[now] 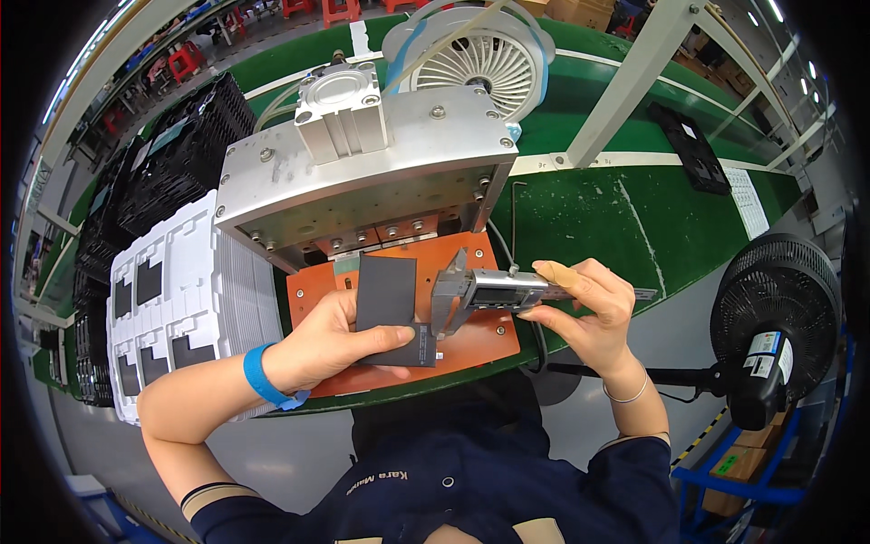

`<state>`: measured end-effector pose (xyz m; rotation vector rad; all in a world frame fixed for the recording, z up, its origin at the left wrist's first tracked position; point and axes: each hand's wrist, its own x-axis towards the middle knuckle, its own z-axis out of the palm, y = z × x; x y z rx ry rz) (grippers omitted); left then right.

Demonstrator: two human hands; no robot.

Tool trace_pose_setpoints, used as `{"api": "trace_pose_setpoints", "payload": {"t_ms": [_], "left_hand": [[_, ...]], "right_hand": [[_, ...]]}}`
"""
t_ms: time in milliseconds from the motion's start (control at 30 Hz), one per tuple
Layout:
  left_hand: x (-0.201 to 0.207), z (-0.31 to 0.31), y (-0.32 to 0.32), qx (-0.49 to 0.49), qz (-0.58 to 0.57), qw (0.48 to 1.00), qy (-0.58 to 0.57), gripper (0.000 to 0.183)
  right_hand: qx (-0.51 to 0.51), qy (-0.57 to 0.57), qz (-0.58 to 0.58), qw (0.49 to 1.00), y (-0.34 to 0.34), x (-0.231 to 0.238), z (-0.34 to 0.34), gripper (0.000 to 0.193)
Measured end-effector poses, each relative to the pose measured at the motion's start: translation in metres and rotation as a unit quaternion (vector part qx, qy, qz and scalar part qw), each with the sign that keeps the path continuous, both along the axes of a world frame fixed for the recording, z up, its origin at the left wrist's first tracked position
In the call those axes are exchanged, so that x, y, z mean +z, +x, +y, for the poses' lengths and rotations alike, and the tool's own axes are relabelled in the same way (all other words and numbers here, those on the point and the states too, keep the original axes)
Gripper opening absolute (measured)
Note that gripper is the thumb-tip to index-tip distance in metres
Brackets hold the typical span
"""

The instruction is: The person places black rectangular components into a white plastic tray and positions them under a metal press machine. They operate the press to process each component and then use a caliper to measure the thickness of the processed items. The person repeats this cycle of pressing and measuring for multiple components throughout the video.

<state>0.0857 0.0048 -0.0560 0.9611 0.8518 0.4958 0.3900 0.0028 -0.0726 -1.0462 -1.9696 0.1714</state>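
My left hand [331,340] grips a flat black L-shaped piece [387,290], thumb on top and fingers underneath. It looks like a battery cell, with small print on its lower right part. My right hand [594,304] pinches a digital caliper [501,292], its jaws pointing left. A tan cover sits on one fingertip of that hand. The caliper's jaws are at the right edge of the black piece; whether they touch it I cannot tell. Both things are above an orange base plate [317,283] in front of a metal press [362,177] with a square cylinder on top.
White trays [172,290] holding black pieces are stacked at the left, with black trays [186,150] behind. A white fan [480,68] stands behind the press and a black fan [775,317] at the right. A hex key [515,218] and a black tray [691,150] lie on the green bench.
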Motion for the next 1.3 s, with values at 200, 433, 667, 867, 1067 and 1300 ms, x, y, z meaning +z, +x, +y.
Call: {"api": "trace_pose_setpoints", "payload": {"t_ms": [200, 433, 667, 867, 1067, 1300], "left_hand": [[0.002, 0.0002, -0.0004, -0.001, 0.004, 1.0, -0.002, 0.027], [0.0026, 0.0007, 0.0007, 0.001, 0.002, 1.0, 0.0, 0.026], [0.0004, 0.0008, 0.0014, 0.016, 0.009, 1.0, -0.004, 0.023], [0.0002, 0.0002, 0.0016, 0.023, 0.018, 1.0, -0.007, 0.021], [-0.0021, 0.0002, 0.0013, 0.025, 0.018, 0.999, -0.009, 0.021], [-0.0038, 0.0027, 0.0028, 0.025, 0.025, 0.999, -0.01, 0.025]], "right_hand": [[0.0, 0.035, -0.012, 0.999, -0.0005, -0.001, 0.0012, 0.049], [-0.001, 0.026, -0.007, 1.0, 0.0005, -0.0002, -0.0018, 0.049], [0.028, 0.038, -0.002, 0.999, 0.0025, -0.0044, -0.006, 0.049], [0.021, 0.029, -0.006, 0.999, 0.0001, -0.0049, -0.007, 0.05], [0.021, 0.042, -0.004, 0.999, -0.0003, -0.0063, -0.0068, 0.049], [0.02, 0.062, -0.008, 0.998, 0.0023, -0.0059, -0.0046, 0.048]]}}
